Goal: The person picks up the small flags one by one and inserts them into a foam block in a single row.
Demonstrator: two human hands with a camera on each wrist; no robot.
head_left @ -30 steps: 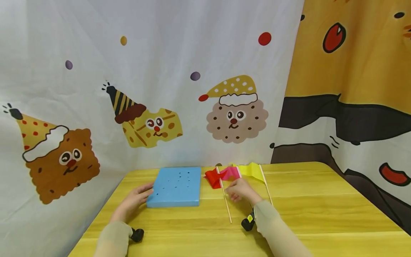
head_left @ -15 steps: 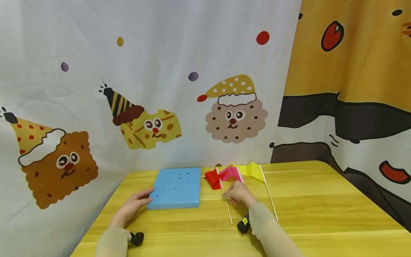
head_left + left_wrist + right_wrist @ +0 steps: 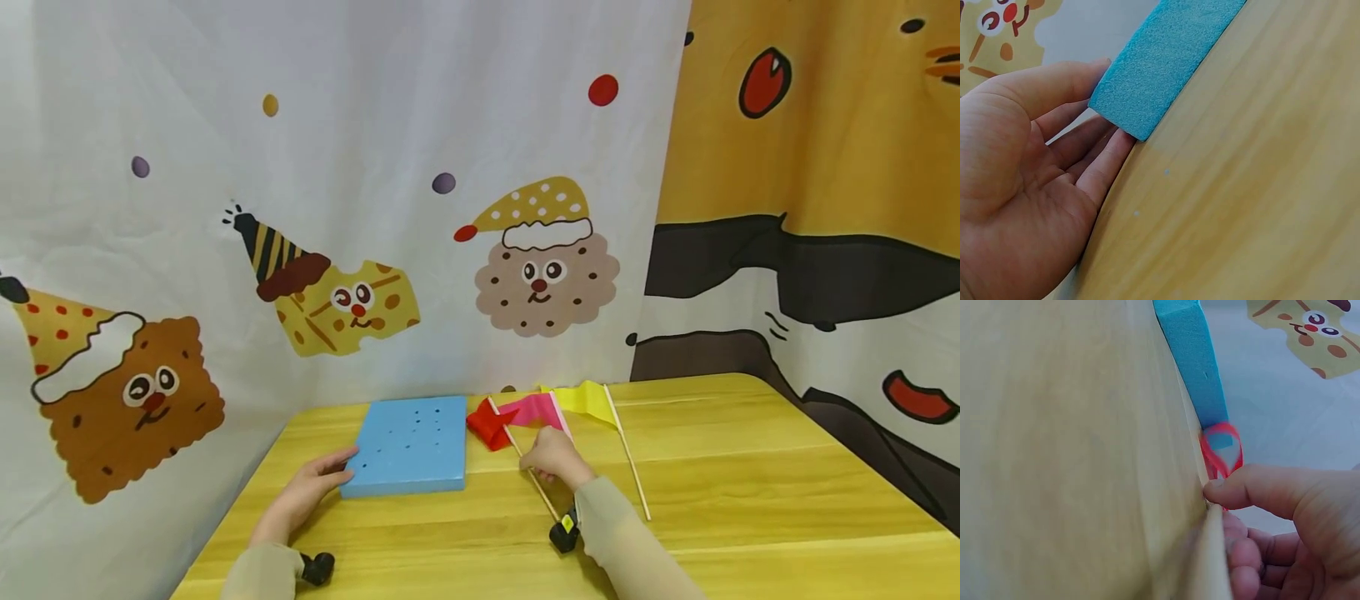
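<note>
A blue foam board with small holes in its top lies on the wooden table. My left hand rests against its left side, with the thumb at the top edge in the left wrist view. To the board's right, my right hand pinches the thin stick of a red flag between thumb and fingers. The flag's red cloth curls beside the board; its stick is blurred in the right wrist view. Close behind that hand lies a pink flag, its lower stick hidden.
A yellow flag lies farther right, its stick slanting toward the front of the wooden table. Behind the table hangs a white curtain printed with cartoon snacks.
My right hand has reached left and taken hold of the red flag's stick. The flag has shifted and tilted left. My left hand stays at the board's side.
</note>
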